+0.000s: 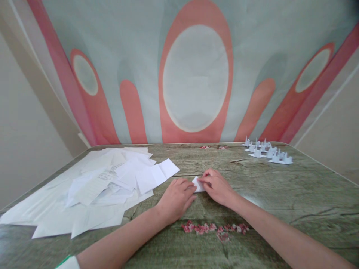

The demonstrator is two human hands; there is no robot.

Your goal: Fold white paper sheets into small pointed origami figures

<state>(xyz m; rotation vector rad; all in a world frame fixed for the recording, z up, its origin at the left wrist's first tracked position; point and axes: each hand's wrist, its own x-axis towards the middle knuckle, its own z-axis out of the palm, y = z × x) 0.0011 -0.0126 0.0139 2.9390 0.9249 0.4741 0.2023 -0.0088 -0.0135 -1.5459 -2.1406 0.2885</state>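
Note:
A small folded piece of white paper (198, 185) lies on the table between my hands, its top coming to a point. My left hand (178, 198) rests at its left side, fingers bent and pressing the edge down. At the right side, my right hand (217, 185) pinches the paper between thumb and fingers. Parts of both paper edges are hidden under my fingertips.
A wide heap of loose white sheets (53, 201) covers the table's left side, with a creased sheet (168, 168) at its right end. Several folded white paper figures (271, 152) stand at the back right. The wood-patterned table (280, 198) meets a patterned backdrop (196, 74).

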